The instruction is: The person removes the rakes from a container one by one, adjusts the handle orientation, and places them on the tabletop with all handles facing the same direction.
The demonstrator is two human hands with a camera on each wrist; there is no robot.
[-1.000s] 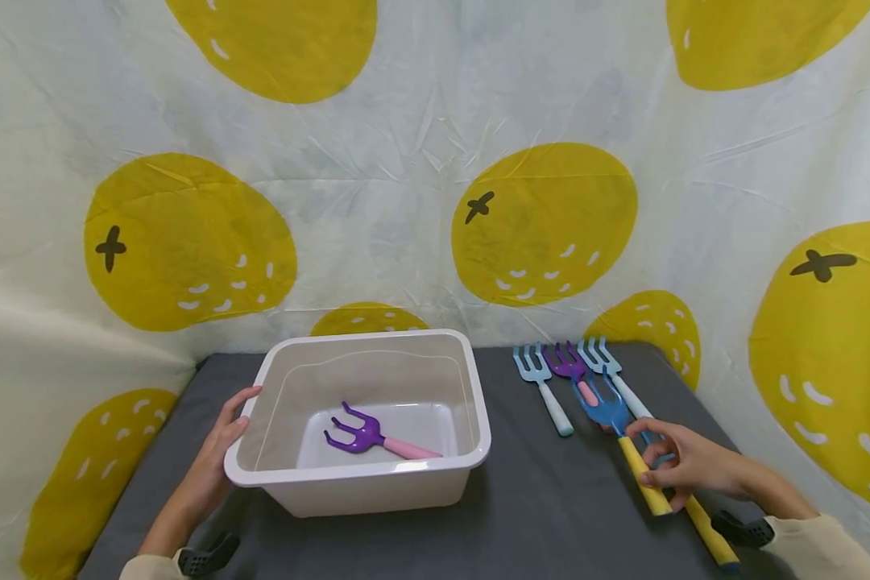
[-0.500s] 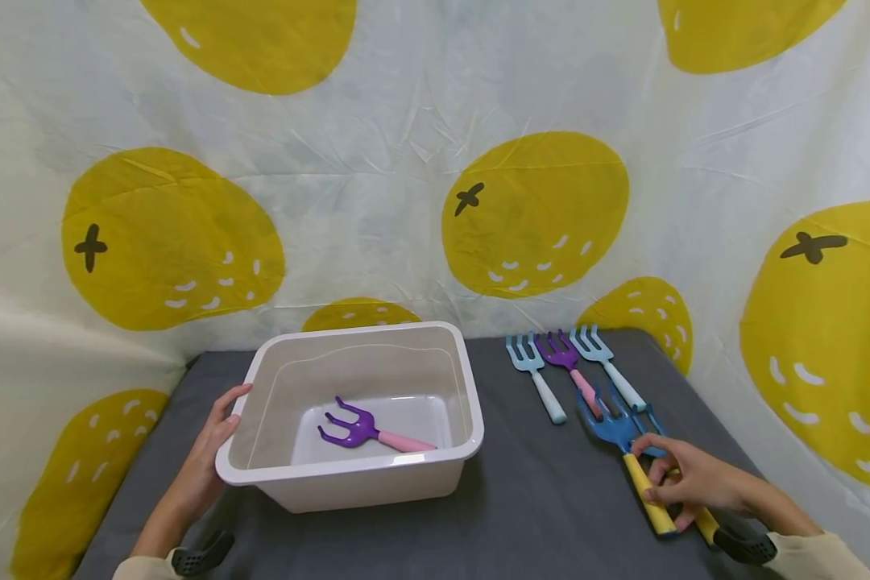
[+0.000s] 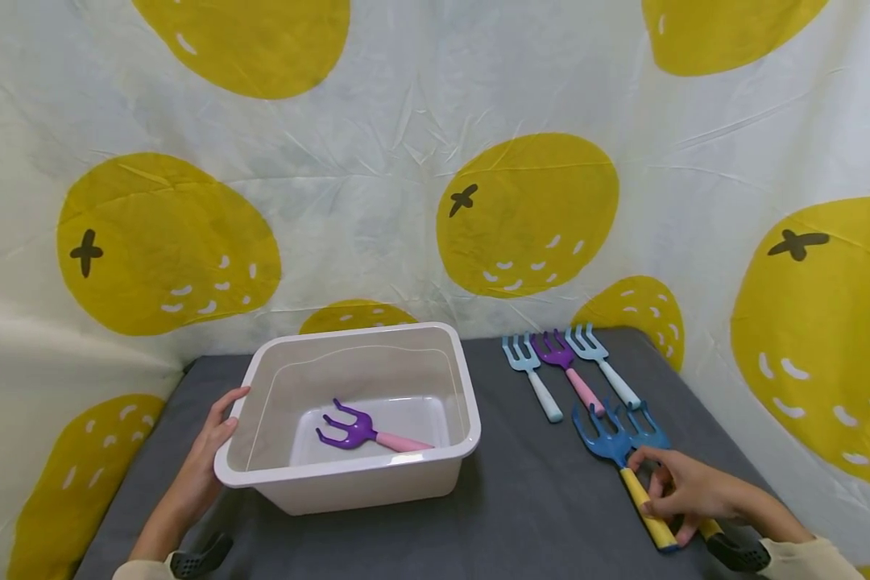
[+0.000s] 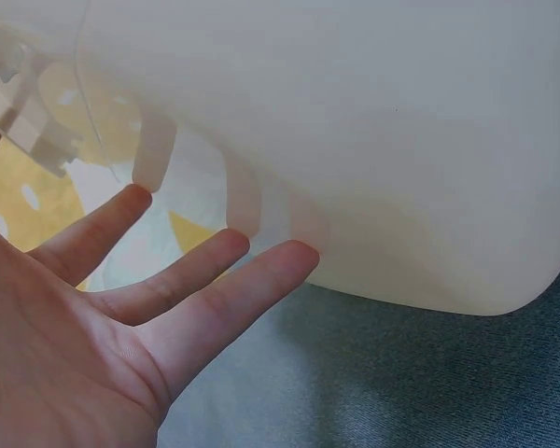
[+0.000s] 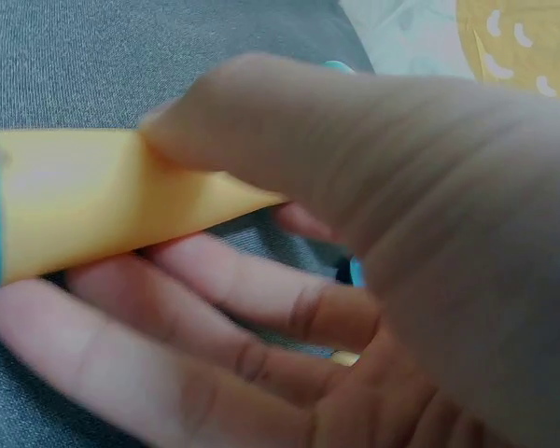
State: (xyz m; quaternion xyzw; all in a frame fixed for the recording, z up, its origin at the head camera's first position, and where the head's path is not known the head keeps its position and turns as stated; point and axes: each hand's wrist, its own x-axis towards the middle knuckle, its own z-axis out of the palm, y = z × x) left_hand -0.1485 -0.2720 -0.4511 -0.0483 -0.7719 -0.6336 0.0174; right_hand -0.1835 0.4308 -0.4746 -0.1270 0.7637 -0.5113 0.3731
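Note:
My right hand [image 3: 692,487] pinches the yellow handle [image 5: 75,205] of a blue garden hand rake [image 3: 609,443], with the thumb on one side and the fingers on the other. A second blue garden fork [image 3: 649,427] lies just right of it; my hand covers most of its yellow handle. My left hand [image 3: 201,455] touches the left side of a beige plastic tub [image 3: 355,482]. In the left wrist view, straight fingers [image 4: 233,299] rest against the tub's outer wall. Inside the tub lies a purple hand rake [image 3: 358,431] with a pink handle.
Behind my right hand lie a light blue fork [image 3: 532,374], a purple fork with a pink handle [image 3: 567,364] and another light blue fork [image 3: 602,362]. A dark grey cloth [image 3: 529,499] covers the table. A fruit-patterned curtain [image 3: 377,225] hangs behind it.
My right hand has brought the blue hand rake down and nearer to me, uncovering the purple fork's handle. My left hand stays at the tub. The head view has shifted slightly.

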